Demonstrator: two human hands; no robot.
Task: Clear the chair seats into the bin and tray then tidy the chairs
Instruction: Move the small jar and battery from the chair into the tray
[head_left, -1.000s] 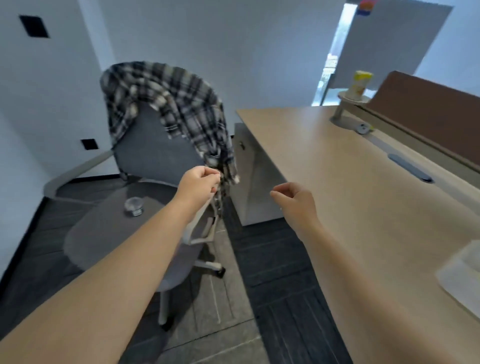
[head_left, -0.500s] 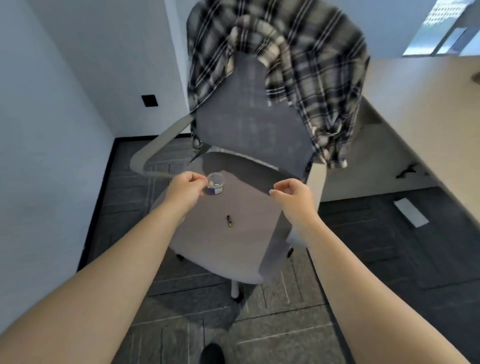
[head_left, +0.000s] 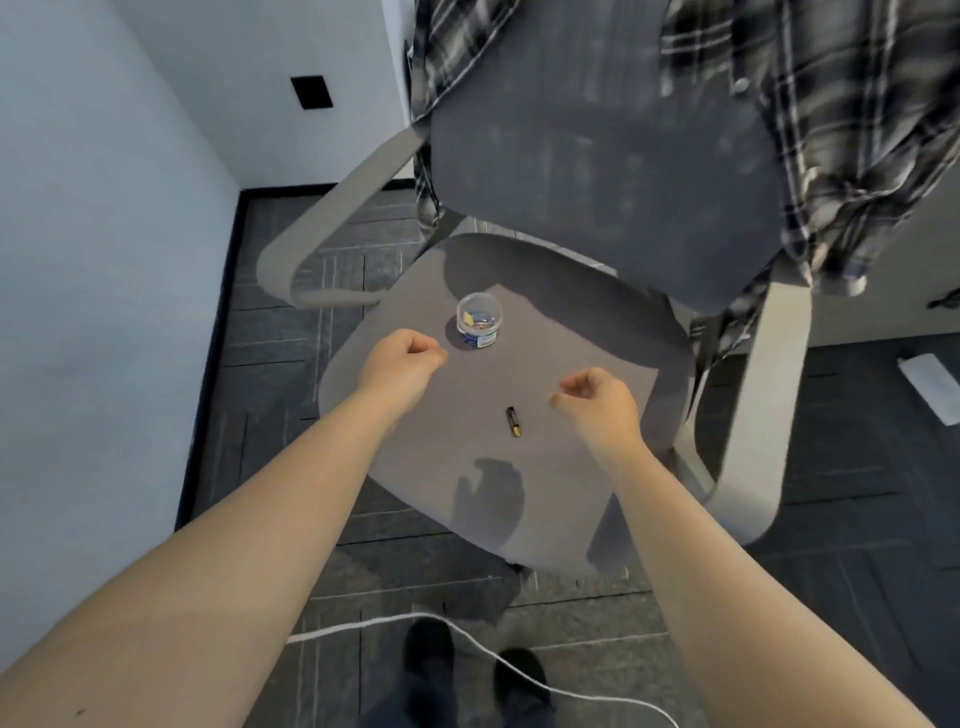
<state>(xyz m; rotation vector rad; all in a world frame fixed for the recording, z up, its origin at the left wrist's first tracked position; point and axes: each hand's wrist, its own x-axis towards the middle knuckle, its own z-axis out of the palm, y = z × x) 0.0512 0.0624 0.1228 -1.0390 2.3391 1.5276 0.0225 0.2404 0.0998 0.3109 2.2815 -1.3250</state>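
A grey office chair stands in front of me, its seat (head_left: 561, 478) facing me. On the seat stands a small clear jar (head_left: 479, 326) with coloured clips inside. A small black and gold battery (head_left: 514, 421) lies nearer me. My left hand (head_left: 402, 364) hovers over the seat just left of the jar, fingers curled and holding nothing. My right hand (head_left: 602, 405) hovers just right of the battery, fingers loosely curled, also holding nothing. A plaid shirt (head_left: 831, 119) hangs over the chair's backrest (head_left: 608, 150).
White armrests (head_left: 763, 415) flank the seat on both sides. A white cable (head_left: 519, 660) runs across the dark carpet by my shoes. A white wall is close on the left. A white paper (head_left: 930, 379) lies on the floor at right.
My view has swung from the desk down onto the chair seat. My left hand let go of the armrest, and both hands now hang over the seat beside the jar and battery.
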